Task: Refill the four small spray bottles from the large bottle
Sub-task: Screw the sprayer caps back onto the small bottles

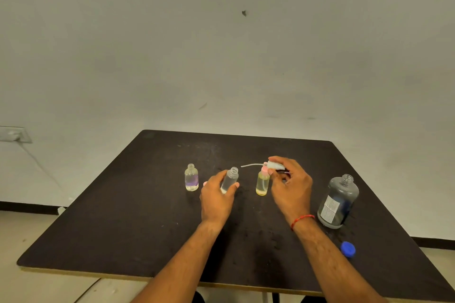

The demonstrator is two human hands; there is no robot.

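Nearest to you, a round blue cap (348, 249) lies on the dark matte counter (123, 216). Behind it, the large smoky bottle (338, 202) stands open. Your left hand (216, 199) grips a clear, open small bottle (230, 179). Your right hand (291, 187) pinches a spray head (274, 165) with a thin tube, just above the yellowish bottle (262, 183). Farther left, a purple-tinted bottle (191, 178) stands open.

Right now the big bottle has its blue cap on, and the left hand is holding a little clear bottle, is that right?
Not quite. The big bottle has no cap on: its neck is open, and the blue cap lies on the table beside it, nearer the person. The head view shows this. The left hand is indeed holding a little clear bottle.
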